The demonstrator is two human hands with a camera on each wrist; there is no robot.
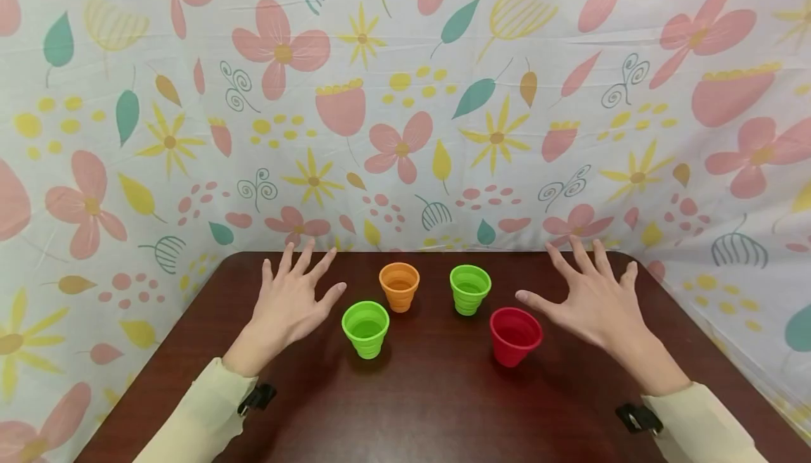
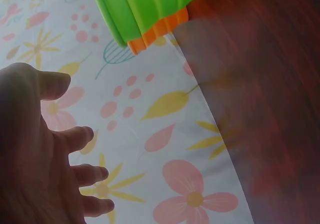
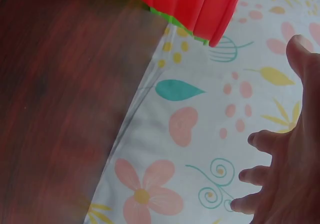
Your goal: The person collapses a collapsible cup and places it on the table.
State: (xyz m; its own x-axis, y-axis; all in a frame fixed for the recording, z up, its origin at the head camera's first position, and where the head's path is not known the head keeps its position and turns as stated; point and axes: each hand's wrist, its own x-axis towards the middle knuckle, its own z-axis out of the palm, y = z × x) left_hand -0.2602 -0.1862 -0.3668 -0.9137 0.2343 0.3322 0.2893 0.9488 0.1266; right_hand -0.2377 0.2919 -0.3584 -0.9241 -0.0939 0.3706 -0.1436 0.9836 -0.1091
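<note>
- The left hand [image 1: 288, 305] is released and grasps nothing; its fingers are spread, and its thumb is near the bright green ribbed cup [image 1: 365, 345] of plastic look, but apart from it.
- The right hand [image 1: 598, 305] is also released, with fingers spread; its thumb points to the dark red ribbed cup [image 1: 510, 350] and does not touch it.
- The orange ribbed cup [image 1: 400, 299] stands behind the near green cup, a little to the right; the second green ribbed cup [image 1: 469, 301] stands behind the red one, to its left.
- All four cups are upright on narrow bases, mouths upward, probably for stability and easy reach of the rims.
- The hands frame the group from both sides, so each one, I judge, has a pair of cups close.
- The glossy dark brown table [image 1: 431, 414] ends shortly behind the farther cups, at the white flowered cloth [image 1: 405, 48], so room there seems narrow.
- More room lies in front of the near cups and between the two pairs.
- Whether the hands touch the table, I cannot tell.
</note>
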